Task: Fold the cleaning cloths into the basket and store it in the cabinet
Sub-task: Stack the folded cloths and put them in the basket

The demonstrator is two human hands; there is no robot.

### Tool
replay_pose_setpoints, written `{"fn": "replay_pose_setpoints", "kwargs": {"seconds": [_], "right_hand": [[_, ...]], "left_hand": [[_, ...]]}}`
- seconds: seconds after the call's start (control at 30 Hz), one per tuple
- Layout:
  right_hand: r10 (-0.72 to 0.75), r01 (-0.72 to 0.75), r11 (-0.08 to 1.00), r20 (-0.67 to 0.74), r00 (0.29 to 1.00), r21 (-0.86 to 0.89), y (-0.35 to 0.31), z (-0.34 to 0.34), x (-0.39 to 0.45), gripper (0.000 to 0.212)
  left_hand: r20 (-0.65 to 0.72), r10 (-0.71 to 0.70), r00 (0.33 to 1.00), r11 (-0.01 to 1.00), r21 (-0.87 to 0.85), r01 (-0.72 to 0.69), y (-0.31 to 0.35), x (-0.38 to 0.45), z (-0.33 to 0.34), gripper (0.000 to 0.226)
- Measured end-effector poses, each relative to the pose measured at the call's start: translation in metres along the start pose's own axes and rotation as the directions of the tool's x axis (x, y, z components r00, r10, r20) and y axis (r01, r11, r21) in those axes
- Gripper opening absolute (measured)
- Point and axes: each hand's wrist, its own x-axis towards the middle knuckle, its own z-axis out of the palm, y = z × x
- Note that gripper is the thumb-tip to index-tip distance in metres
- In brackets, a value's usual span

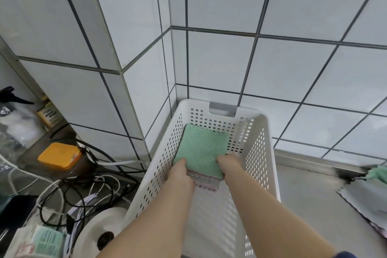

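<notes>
Both hands set a folded green cloth [202, 151] onto the stack inside the white basket [261, 153].

The cloth is a soft, light, fuzzy mint square lying flat at the basket's far end, on a pink cloth [206, 182] whose edge peeks out nearer the person. The left hand [180, 174] and right hand [227, 162] hold its near corners; the fingers appear tucked under the fabric, though they are mostly hidden. Being limp, it would flop if lifted by one corner, so both near corners are the sensible hold. More cloths [374, 190] lie on the steel counter [310, 195], right of the basket.
</notes>
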Motion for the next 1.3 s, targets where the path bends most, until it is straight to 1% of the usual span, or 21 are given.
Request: {"fn": "replay_pose_setpoints", "kwargs": {"seconds": [0.03,0.07,0.13,0.17,0.2,0.23,0.27,0.3,0.33,0.37,0.4,0.43,0.47,0.53,0.57,0.67,0.7,0.97,1.07,1.2,1.3], "right_hand": [[-0.009,0.009,1.000,-0.002,1.000,-0.001,-0.001,0.000,-0.002,0.010],[-0.025,0.025,1.000,-0.010,1.000,-0.001,-0.003,-0.001,-0.005,0.012],[-0.080,0.080,0.997,-0.056,0.995,-0.006,-0.004,0.000,-0.007,0.038],[-0.128,0.125,0.992,-0.085,0.988,-0.034,-0.005,-0.001,-0.009,0.050],[-0.202,0.192,0.977,-0.120,0.972,-0.093,-0.005,-0.001,-0.009,0.058],[-0.298,0.270,0.945,-0.154,0.942,-0.183,-0.006,-0.001,-0.009,0.060],[-0.391,0.333,0.897,-0.168,0.905,-0.291,-0.007,-0.001,-0.011,0.059],[-0.467,0.373,0.839,-0.174,0.867,-0.395,-0.007,0.000,-0.014,0.057],[-0.525,0.390,0.776,-0.167,0.834,-0.495,-0.008,0.000,-0.018,0.055],[-0.558,0.387,0.712,-0.138,0.818,-0.586,-0.007,0.001,-0.022,0.055],[-0.574,0.379,0.645,-0.094,0.813,-0.664,-0.006,0.002,-0.026,0.055],[-0.586,0.384,0.576,-0.037,0.810,-0.722,-0.003,0.005,-0.028,0.056],[-0.594,0.396,0.511,0.020,0.804,-0.763,0.000,0.008,-0.030,0.057],[-0.601,0.420,0.410,0.106,0.792,-0.810,0.007,0.012,-0.025,0.061],[-0.593,0.420,0.385,0.129,0.795,-0.822,0.009,0.013,-0.022,0.062],[-0.548,0.399,0.384,0.142,0.824,-0.833,0.014,0.014,-0.014,0.062],[-0.537,0.394,0.378,0.148,0.830,-0.838,0.016,0.015,-0.013,0.062],[-0.485,0.398,0.396,0.179,0.856,-0.828,0.024,0.022,-0.003,0.062],[-0.467,0.408,0.435,0.186,0.864,-0.803,0.025,0.023,-0.003,0.059],[-0.475,0.416,0.448,0.184,0.861,-0.792,0.019,0.020,-0.006,0.057],[-0.555,0.443,0.502,0.116,0.823,-0.743,0.010,0.019,-0.014,0.052]], "left_hand": [[-0.006,0.017,1.000,0.999,0.028,-0.017,0.001,-0.004,0.000,0.040],[-0.016,0.043,0.999,0.997,0.057,-0.042,0.002,-0.006,0.001,0.039],[-0.025,0.111,0.993,0.984,0.145,-0.106,0.002,-0.007,0.002,0.027],[-0.014,0.167,0.986,0.965,0.207,-0.161,0.002,-0.010,0.005,0.013],[0.011,0.279,0.960,0.913,0.307,-0.269,0.002,-0.012,0.007,0.003],[0.088,0.439,0.894,0.789,0.438,-0.430,0.002,-0.012,0.011,0.007],[0.220,0.592,0.775,0.565,0.573,-0.594,0.003,-0.008,0.014,0.010],[0.367,0.700,0.613,0.260,0.668,-0.697,0.006,-0.001,0.014,0.020],[0.534,0.708,0.461,-0.067,0.701,-0.710,0.009,0.008,0.016,0.030],[0.681,0.626,0.380,-0.335,0.675,-0.658,0.012,0.017,0.017,0.040],[0.781,0.516,0.352,-0.521,0.612,-0.595,0.013,0.027,0.019,0.049],[0.840,0.417,0.348,-0.641,0.543,-0.543,0.013,0.035,0.021,0.057],[0.867,0.352,0.352,-0.710,0.493,-0.503,0.012,0.041,0.021,0.061],[0.880,0.288,0.378,-0.772,0.447,-0.452,0.008,0.055,0.024,0.060],[0.872,0.276,0.404,-0.778,0.449,-0.438,0.006,0.061,0.025,0.060],[0.808,0.292,0.512,-0.721,0.538,-0.437,0.007,0.074,0.020,0.064],[0.791,0.295,0.536,-0.709,0.557,-0.432,0.007,0.077,0.018,0.066],[0.770,0.292,0.567,-0.734,0.561,-0.384,0.001,0.091,0.010,0.062],[0.768,0.278,0.577,-0.719,0.565,-0.405,0.001,0.095,0.010,0.062],[0.764,0.263,0.590,-0.699,0.572,-0.429,0.004,0.093,0.013,0.061],[0.760,0.275,0.589,-0.637,0.603,-0.480,0.011,0.078,0.018,0.059]]}}
